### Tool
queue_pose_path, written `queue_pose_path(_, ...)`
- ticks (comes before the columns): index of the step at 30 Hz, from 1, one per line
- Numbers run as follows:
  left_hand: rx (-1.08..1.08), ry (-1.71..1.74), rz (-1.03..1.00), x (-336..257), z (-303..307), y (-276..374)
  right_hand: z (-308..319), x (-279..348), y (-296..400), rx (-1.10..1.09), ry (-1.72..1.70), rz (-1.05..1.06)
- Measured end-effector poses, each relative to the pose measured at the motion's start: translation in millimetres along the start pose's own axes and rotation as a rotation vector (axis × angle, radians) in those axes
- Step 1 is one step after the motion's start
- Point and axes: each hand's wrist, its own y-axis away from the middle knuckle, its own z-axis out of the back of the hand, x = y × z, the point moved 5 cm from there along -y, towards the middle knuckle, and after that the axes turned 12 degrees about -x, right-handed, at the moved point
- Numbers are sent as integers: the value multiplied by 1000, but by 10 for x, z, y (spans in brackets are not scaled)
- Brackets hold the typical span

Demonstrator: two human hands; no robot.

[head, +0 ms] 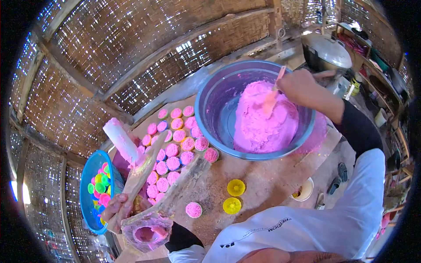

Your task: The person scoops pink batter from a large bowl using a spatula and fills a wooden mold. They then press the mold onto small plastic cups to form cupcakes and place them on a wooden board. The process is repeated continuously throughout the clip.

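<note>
My right hand grips a pink spatula, its blade against a large mound of pink dough. The dough sits toward the right side inside a blue plastic basin. At lower left, my left hand is closed around a wooden lever of a hand press. A white cylindrical plunger, smeared with pink dough, sticks out from that lever. Beneath my left hand, the press's wooden block has a round hole with pink dough inside.
Several small colored cups topped with pink dough strands crowd the table behind the press. Two yellow fluted molds and one filled cup lie nearer me. A blue basket holds colorful molds. A lidded pot stands beyond the basin.
</note>
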Motion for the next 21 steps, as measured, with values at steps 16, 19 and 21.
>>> queue_pose_path(16,-120,-177,-46,135,107,66,-1504,708,-1243,82,28,614)
queue_pose_path(19,-123,-180,-40,149,123,74,-1405,765,-1190,97,12,641)
queue_pose_path(21,-126,-178,-33,157,143,92,-1296,820,-1136,88,-3,659)
